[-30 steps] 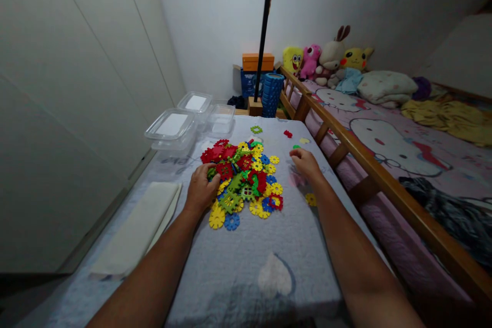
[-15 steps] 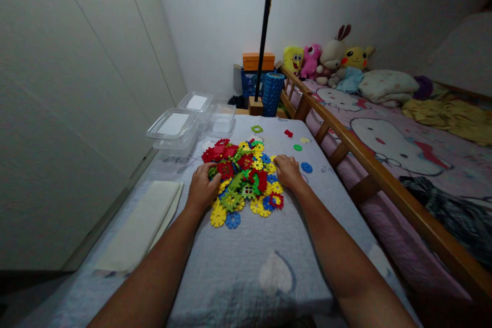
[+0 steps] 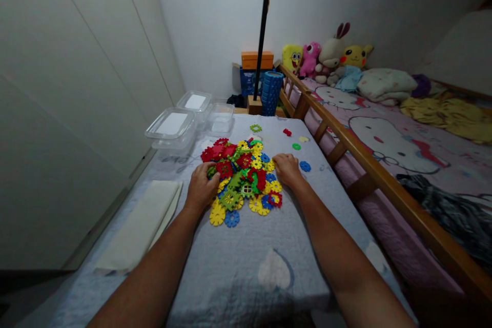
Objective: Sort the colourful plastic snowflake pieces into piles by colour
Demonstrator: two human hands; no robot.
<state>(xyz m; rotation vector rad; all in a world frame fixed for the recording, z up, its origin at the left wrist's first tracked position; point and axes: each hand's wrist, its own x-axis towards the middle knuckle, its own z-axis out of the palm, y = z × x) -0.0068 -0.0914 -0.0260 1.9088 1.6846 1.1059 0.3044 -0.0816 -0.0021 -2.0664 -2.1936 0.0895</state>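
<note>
A heap of plastic interlocking pieces (image 3: 238, 179) in red, yellow, green and blue lies on the cloth-covered table, notched discs and square frames among them. At its left edge is my left hand (image 3: 203, 184), thumb apart from the fingers, touching the red and green pieces; some fingertips are hidden. My right hand (image 3: 287, 168) rests at the right edge, its fingers bent loosely beside the yellow discs. No piece shows in either hand. Beyond my right hand lie a loose blue disc (image 3: 305, 166), a green ring (image 3: 296, 146) and a small red piece (image 3: 287, 132).
Clear plastic boxes (image 3: 171, 130) stand at the back left, two with white labels. A folded pale cloth (image 3: 140, 225) lies on the left. A wooden bed rail (image 3: 346, 151) borders the table's right side. Behind the table rises a black pole (image 3: 262, 36) on a wooden block.
The view has shifted very slightly. My right fingertips sit a little apart from the yellow disc they were against; otherwise the hands and the heap look the same.
</note>
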